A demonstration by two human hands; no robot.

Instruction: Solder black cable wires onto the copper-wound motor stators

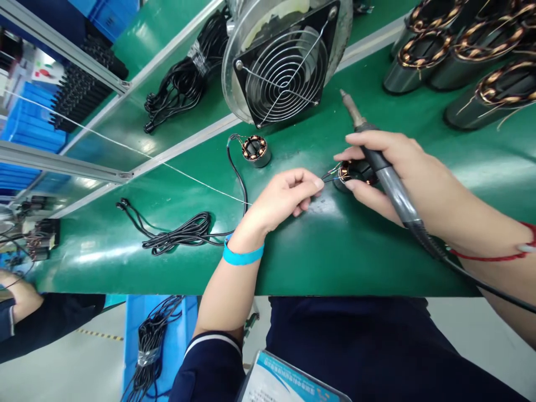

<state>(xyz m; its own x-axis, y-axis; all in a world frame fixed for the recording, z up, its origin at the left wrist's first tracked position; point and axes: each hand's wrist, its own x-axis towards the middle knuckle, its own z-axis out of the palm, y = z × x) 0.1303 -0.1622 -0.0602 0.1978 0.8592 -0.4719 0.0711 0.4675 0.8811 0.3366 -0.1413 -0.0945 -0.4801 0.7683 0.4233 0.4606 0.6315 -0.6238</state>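
My left hand [288, 195] pinches thin wires [330, 175] that lead to a small motor stator [357, 173] with copper windings. Around that stator are the fingertips of my right hand [402, 173], with the thumb at its near side. The same hand grips a soldering iron [387, 178], its tip pointing up and away to the left above the bench. A second small stator [256, 151], joined to a black cable, stands behind my left hand. On the bench to the left lies a coiled black cable [180, 231].
A fan with a wire guard [285, 84] stands at the back. Several larger stators [422, 56] are grouped at the back right. A blue bin [190, 318] with bundled cables is below the bench edge. Another person's arm [25, 298] is at far left.
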